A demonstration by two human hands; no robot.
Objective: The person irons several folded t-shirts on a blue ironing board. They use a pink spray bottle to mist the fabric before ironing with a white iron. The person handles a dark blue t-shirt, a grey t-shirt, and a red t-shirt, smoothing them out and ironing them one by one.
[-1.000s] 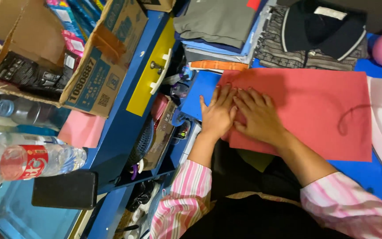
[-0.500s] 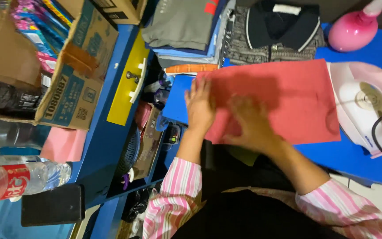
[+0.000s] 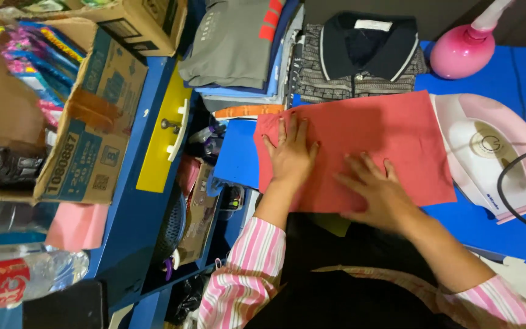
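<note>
A folded red cloth [image 3: 391, 137] lies flat on the blue ironing surface [image 3: 482, 225]. My left hand [image 3: 290, 155] presses palm-down on the cloth's left part, fingers spread. Palm-down as well, my right hand [image 3: 375, 192] rests on the cloth's near edge toward the middle. Neither hand grips anything. A white and pink iron [image 3: 494, 161] lies just right of the cloth, its black cord [image 3: 509, 195] looping off to the right.
Folded clothes [image 3: 238, 49] and a dark collared shirt [image 3: 366, 52] are stacked behind the cloth. A pink lamp base [image 3: 461, 52] stands at the back right. Cardboard boxes [image 3: 98, 134] and plastic bottles [image 3: 25, 274] crowd the left. A yellow drawer front [image 3: 165, 143] sits beside the surface.
My hands have spread apart on the red cloth: the left stayed near the left edge, the right slid toward the middle. The view shifted, bringing the iron fully in.
</note>
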